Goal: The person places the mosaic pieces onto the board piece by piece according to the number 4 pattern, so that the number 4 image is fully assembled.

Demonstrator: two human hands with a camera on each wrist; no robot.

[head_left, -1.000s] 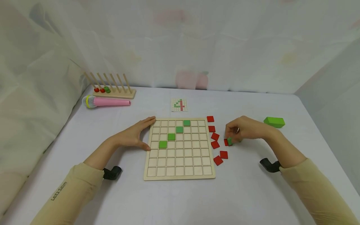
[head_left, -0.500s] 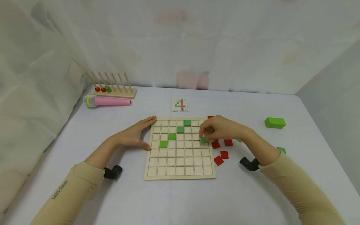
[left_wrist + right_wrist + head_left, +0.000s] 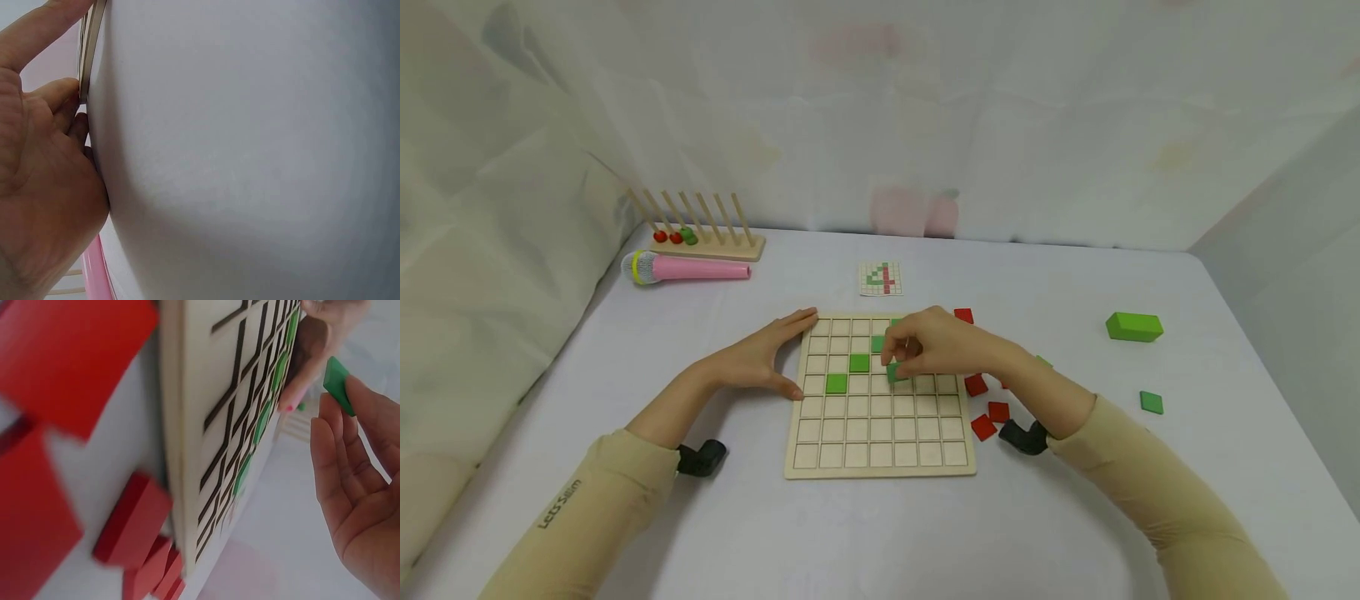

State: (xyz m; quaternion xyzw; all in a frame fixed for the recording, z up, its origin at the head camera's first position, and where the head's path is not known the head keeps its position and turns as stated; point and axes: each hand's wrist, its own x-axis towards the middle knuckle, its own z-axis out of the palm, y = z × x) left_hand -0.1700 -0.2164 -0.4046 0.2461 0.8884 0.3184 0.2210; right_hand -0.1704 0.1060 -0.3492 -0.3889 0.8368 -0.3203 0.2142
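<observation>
A wooden grid board (image 3: 880,472) lies on the white table, with several green tiles set along a diagonal, among them one green tile (image 3: 837,383) at the lower left end. My left hand (image 3: 752,358) rests at the board's left edge, thumb and fingers spread and straight against it. Over the middle of the board, my right hand (image 3: 940,342) pinches a green tile (image 3: 338,385) between thumb and fingertips. In the right wrist view that tile is raised above the board's surface. The hand partly covers the upper green tiles in the head view.
Several red tiles (image 3: 983,427) lie right of the board. A green tile (image 3: 1151,402) and a green block (image 3: 1134,327) are farther right. Behind the board lies a small pattern card (image 3: 881,278). At the back left are a pink toy microphone (image 3: 700,268) and a wooden peg rack (image 3: 722,247).
My right hand has picked up a green tile from the right of the board and carried it left over the grid. The left hand has stayed at the board's edge.
</observation>
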